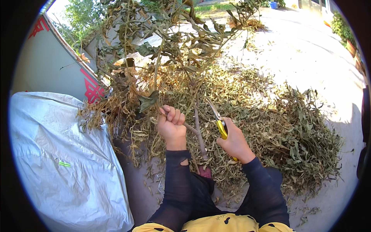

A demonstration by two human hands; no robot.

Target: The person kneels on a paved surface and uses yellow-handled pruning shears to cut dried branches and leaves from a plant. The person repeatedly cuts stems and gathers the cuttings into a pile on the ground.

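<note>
My left hand [172, 126] is closed around a side stem of a dried, leafy branch [199, 124]. The branch forks just right of that hand, and its withered leaves rise to the top of the view. In my right hand [235, 141] is a pair of pruning shears [221, 129] with yellow handles; the blades point up and left, near the branch but apart from it. Whether the blades are parted is hard to tell. Beneath and beyond both hands spreads a heap of dried leaves and stalks [261, 139]. The branch's lower end is near a dark red shoe [205, 171].
A silver-grey cover [66, 162] drapes over something large at the left. Behind it stands a pale wall [55, 63] with red patterns. Sunlit concrete [307, 58] lies at the upper right, with a blue bucket [273, 5] far off and potted plants along the right edge.
</note>
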